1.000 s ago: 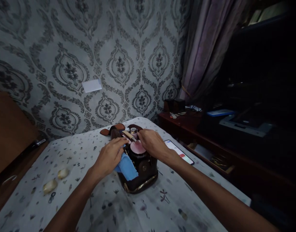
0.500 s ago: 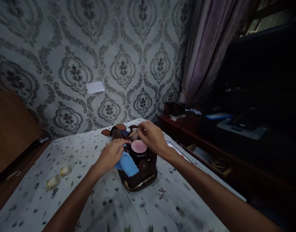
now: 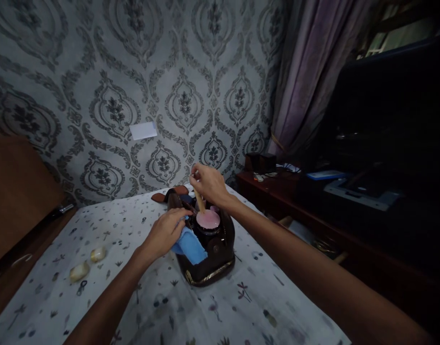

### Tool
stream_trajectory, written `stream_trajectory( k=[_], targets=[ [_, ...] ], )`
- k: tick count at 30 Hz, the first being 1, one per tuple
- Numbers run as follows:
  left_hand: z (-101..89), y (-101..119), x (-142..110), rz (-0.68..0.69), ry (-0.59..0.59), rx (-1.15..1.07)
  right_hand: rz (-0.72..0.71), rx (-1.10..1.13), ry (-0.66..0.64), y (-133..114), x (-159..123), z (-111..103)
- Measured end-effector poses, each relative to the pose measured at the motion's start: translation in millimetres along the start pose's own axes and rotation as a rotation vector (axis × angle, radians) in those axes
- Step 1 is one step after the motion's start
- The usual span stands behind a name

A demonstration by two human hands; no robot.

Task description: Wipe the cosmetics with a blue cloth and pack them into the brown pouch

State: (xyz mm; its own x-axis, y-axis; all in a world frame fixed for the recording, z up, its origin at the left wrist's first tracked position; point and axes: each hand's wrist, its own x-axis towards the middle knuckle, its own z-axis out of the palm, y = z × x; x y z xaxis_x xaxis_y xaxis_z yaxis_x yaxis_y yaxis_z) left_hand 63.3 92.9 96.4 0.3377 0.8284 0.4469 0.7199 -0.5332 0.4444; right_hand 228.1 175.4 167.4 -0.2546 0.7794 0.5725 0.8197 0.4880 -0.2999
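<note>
Pinching slim beige stick (image 3: 199, 202) tightly in right fingers (image 3: 198, 170) — resting curled left fingers (image 3: 181, 212), grip unclear, over soft blue cloth (image 3: 191, 246).

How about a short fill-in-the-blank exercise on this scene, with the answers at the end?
1. The cloth next to the left hand is coloured ____.
2. The round thing in the open bag has a ____ top.
3. A slender tan item is held in the person's ____ hand.
4. Left of the bag, the number of small pale objects on the printed sheet is ____.

Missing words: blue; pink; right; two.
</note>
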Motion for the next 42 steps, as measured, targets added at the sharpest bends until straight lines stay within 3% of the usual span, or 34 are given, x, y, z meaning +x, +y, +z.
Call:
stream_trajectory(
  k=[5,10,18,24,34,42],
  targets=[
    [0.7,-1,0,0.002,-0.001,-0.009,-0.022,-0.125,-0.213,-7,-5,23],
    [1.7,-2,0,0.005,0.009,-0.018,-0.023,-0.184,-0.260,-5,-13,39],
    [3.7,-4,-1,-0.003,0.021,-0.024,-0.029,-0.222,-0.259,1,-13,23],
    [6.0,-5,-2,-0.009,0.046,-0.060,-0.024,-0.259,-0.309,14,-34,6],
    [9.3,-3,-6,-0.019,0.143,-0.175,-0.025,-0.305,-0.367,10,-50,12],
    [1.9,13,-30,-0.057,0.395,-0.274,-0.004,-0.282,-0.361,3,-50,10]
  ],
)
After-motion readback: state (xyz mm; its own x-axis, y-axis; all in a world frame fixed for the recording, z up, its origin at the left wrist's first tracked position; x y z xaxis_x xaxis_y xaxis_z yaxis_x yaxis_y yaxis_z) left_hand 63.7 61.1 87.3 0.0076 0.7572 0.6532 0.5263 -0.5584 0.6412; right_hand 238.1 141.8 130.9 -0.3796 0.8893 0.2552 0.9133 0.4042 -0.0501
